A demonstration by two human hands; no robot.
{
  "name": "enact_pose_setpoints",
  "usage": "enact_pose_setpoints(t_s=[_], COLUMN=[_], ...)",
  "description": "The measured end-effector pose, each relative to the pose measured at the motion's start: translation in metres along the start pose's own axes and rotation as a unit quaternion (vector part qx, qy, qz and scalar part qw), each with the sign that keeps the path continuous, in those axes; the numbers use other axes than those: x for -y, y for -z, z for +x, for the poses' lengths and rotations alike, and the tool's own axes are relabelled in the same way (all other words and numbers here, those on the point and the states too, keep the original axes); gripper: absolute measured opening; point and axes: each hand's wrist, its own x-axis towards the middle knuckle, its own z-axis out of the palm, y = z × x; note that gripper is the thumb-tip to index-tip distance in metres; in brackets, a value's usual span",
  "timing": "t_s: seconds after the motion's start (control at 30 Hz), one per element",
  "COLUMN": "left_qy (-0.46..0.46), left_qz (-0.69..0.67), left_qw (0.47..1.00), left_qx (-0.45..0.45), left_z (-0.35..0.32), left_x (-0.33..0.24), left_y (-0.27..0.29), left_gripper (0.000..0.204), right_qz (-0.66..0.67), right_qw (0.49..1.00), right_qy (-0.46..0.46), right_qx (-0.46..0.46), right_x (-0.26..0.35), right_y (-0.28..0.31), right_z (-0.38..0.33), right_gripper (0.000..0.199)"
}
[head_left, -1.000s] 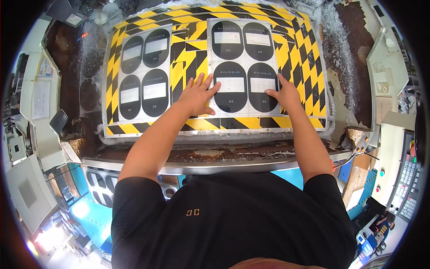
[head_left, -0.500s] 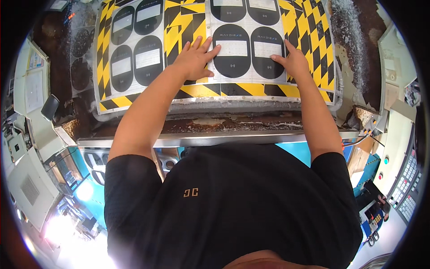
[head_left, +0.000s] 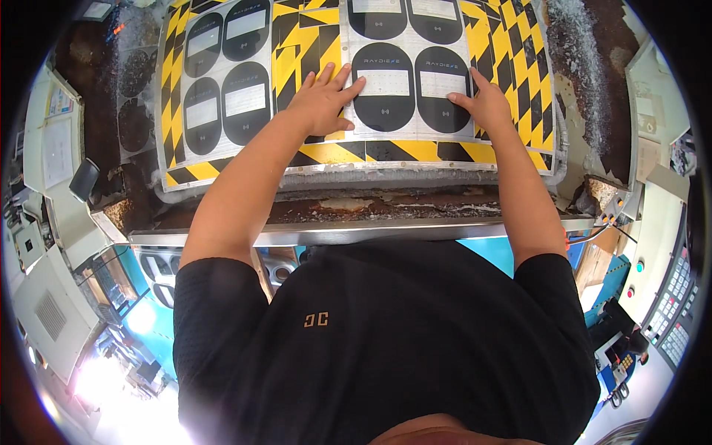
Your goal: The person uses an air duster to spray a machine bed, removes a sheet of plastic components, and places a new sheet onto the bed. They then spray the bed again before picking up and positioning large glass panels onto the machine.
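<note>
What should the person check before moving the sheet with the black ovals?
1. Left hand flat on the right-hand sheet: ok.
2. Right hand flat on the same sheet, near its right edge: ok.
3. Sheet lying flat on the yellow-and-black striped board: ok where it shows; its top edge is out of view.
4. Left-hand sheet apart from both hands: ok.
5. Sheet edges lined up with the board: cannot tell.
6. Metal ledge in front free of loose items: ok, though rusty debris lies just above it.
</note>
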Motion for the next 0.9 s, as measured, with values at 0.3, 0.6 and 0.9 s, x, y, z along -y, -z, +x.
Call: enact_pose_setpoints(t_s=[0.3,0.6,0.9], left_qy=[0.002,0.000,-0.007], left_qz=[0.001,-0.002,-0.013], left_qw=[1.000,1.000,1.000], left_qx=[0.009,0.004,-0.005], left_z=[0.0003,-0.0007,0.0002], left_x=[0.0001,-0.0003,-0.0010], left_y=[0.0021,0.0032,0.0016], left_gripper=[0.095,0.095,0.094], right_qz=[-0.004,-0.003,0.005], right_qw=[1.000,1.000,1.000], right_qy=[-0.010,-0.008,-0.016], right_qx=[0.014,0.011,0.020], right_x=[0.0011,0.0024,-0.0040], right_y=[0.0011,0.0015,0.0001], right_z=[0.0011,0.0007,0.0020], right_gripper=[0.092,0.092,0.091])
